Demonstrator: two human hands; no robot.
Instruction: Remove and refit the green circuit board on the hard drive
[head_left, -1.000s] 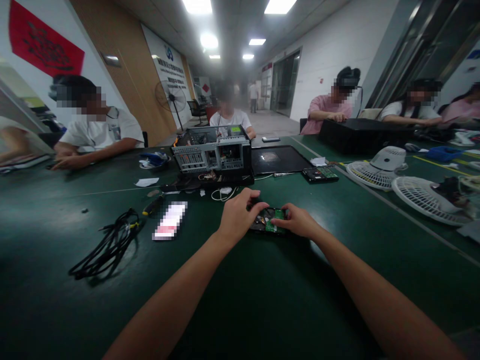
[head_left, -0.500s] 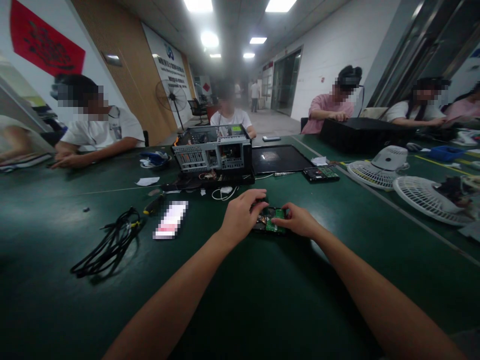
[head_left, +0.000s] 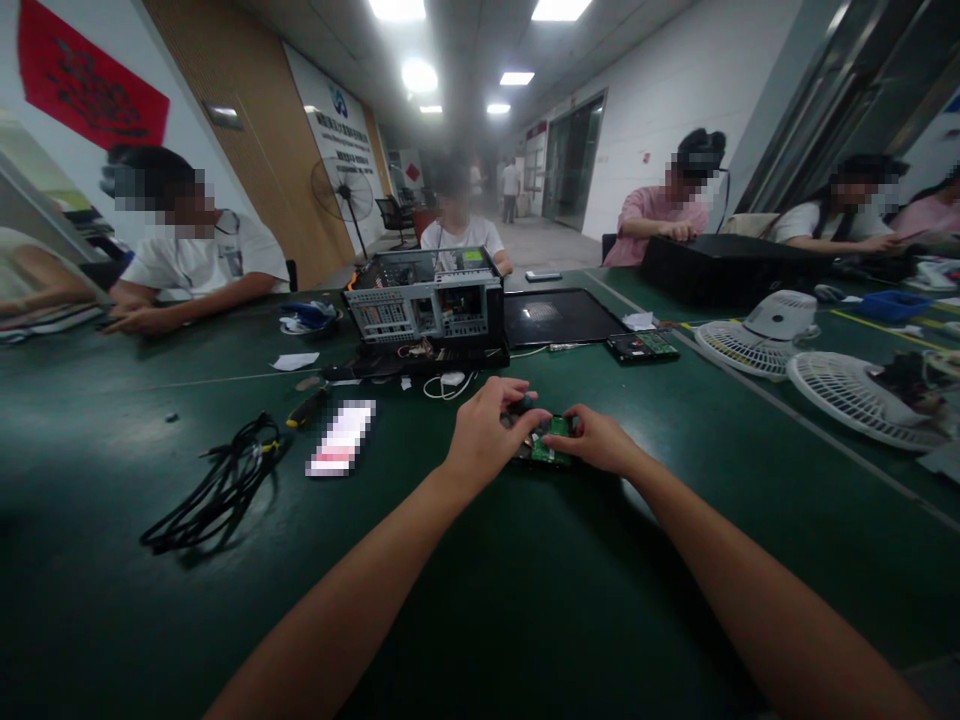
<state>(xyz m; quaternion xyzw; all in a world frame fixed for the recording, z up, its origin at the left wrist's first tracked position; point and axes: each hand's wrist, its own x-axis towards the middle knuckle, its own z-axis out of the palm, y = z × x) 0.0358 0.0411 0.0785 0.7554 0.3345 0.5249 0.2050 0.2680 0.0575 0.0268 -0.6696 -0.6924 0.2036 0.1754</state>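
A hard drive [head_left: 556, 452] lies on the green table in front of me, its green circuit board facing up. My right hand [head_left: 598, 440] grips its right end, with the thumb resting over the board. Above the drive's left part, my left hand [head_left: 491, 425] is closed around a small dark object [head_left: 521, 405]. Its kind is mostly hidden by the fingers; the thumb and fingertips pinch it from both sides. The left part of the drive is covered by this hand.
Beyond my hands stands an opened computer case [head_left: 424, 310], a black side panel [head_left: 562, 317] beside it. Another hard drive [head_left: 643, 347] lies right. At left are a phone [head_left: 341, 438], a screwdriver [head_left: 307, 408] and a coiled black cable [head_left: 225, 485]. Fan parts [head_left: 757, 335] lie far right; co-workers sit around.
My left thumb and fingers have shifted slightly to the right over the drive, and the dark object between them shows more. My right hand stays in place on the drive.
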